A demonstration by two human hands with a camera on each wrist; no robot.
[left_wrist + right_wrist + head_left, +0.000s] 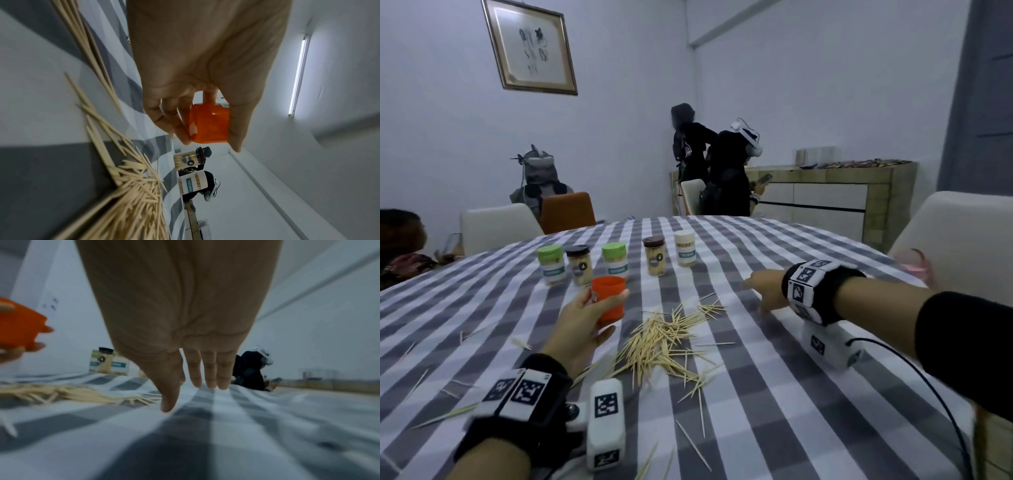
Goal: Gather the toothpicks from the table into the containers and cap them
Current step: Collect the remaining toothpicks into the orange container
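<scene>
Beside the toothpicks (667,339), left fingers (619,296) clasp an orange cap (608,298); right fingers (751,282) straight.

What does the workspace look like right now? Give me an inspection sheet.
Surface: checked tablecloth.
Job's things: toothpick pile mid-table, strays around it; five capped containers in a row behind.
Clutter: nothing seen.
Grippers: left hand holds an orange cap off the table; right hand open, empty, right of the pile.
Cables: black cable from the right wrist unit.
Surroundings: other people, chairs, sideboard, framed picture.
</scene>
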